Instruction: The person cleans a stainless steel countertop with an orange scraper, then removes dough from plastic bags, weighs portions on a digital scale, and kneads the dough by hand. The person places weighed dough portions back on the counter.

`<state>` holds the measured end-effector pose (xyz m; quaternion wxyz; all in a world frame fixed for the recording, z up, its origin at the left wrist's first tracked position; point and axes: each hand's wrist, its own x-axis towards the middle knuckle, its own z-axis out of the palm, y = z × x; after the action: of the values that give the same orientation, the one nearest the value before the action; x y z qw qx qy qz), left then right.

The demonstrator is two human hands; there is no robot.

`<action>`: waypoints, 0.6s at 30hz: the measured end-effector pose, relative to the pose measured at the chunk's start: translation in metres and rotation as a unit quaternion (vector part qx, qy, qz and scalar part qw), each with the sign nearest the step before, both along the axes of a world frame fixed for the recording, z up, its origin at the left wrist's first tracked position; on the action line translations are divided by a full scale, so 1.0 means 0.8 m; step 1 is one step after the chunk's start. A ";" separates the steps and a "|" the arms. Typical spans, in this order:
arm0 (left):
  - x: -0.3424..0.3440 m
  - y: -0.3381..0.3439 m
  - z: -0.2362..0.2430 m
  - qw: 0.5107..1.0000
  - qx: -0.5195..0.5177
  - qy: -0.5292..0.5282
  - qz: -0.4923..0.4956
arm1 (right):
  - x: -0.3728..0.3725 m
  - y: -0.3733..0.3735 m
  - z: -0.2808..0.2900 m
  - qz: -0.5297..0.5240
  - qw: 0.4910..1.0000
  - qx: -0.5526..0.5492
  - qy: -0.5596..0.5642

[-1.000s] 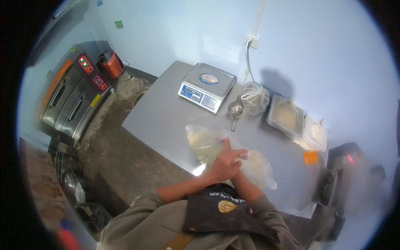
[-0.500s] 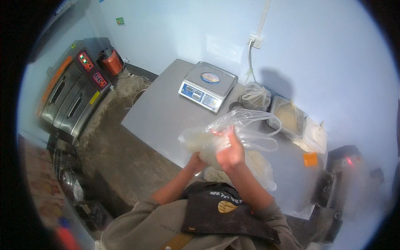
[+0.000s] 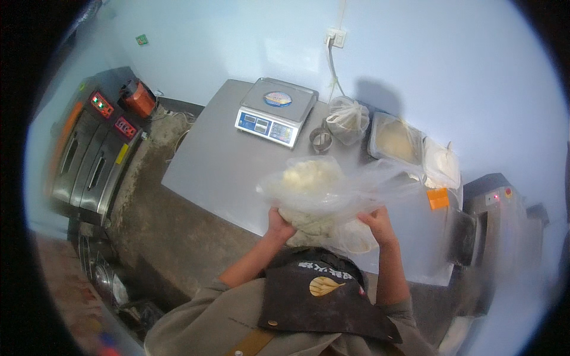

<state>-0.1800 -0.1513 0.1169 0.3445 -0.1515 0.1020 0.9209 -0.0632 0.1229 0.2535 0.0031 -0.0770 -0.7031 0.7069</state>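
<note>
A clear plastic bag (image 3: 356, 184) with a pale yellowish lump (image 3: 312, 176) inside is held over the near edge of the grey table (image 3: 202, 172). My left hand (image 3: 280, 224) is closed on the bag's lower left side. With thumb and fingers pinched together, my right hand (image 3: 377, 224) grips its right side, where the loose plastic flares out in a blur. Beneath the bag, against the apron, lies a whitish-green mass (image 3: 312, 228), possibly in plastic too; its kind is unclear. Another piece of clear plastic (image 3: 353, 237) rests beside it.
A digital scale (image 3: 278, 110) stands at the back of the table. To its right are a metal ring (image 3: 321, 140), a tied bag (image 3: 347, 120), a tub of tan powder (image 3: 396, 140) and a white bag (image 3: 441, 163). An orange card (image 3: 438, 199) lies nearer. Ovens (image 3: 92, 160) stand left.
My right hand has moved right and down from the bag's middle, stretching the plastic sideways. The bag's handles have swung right, and its yellowish contents now show. My left hand stays low at the left.
</note>
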 end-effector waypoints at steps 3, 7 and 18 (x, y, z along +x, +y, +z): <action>0.008 0.000 0.001 0.999 0.037 -0.014 -0.037 | 0.019 0.012 -0.072 -0.157 0.917 -0.366 0.036; 0.018 0.011 0.009 0.998 0.029 0.003 -0.060 | 0.010 0.004 -0.124 -0.226 0.901 -0.364 -0.062; 0.060 0.027 0.033 0.990 -0.061 0.029 -0.126 | -0.044 -0.051 -0.140 -0.107 0.893 -0.412 -0.146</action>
<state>-0.1323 -0.1297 0.1431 0.4443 -0.1311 0.1865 0.8664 -0.0981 0.0824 0.1413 -0.0562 -0.2481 -0.3287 0.9096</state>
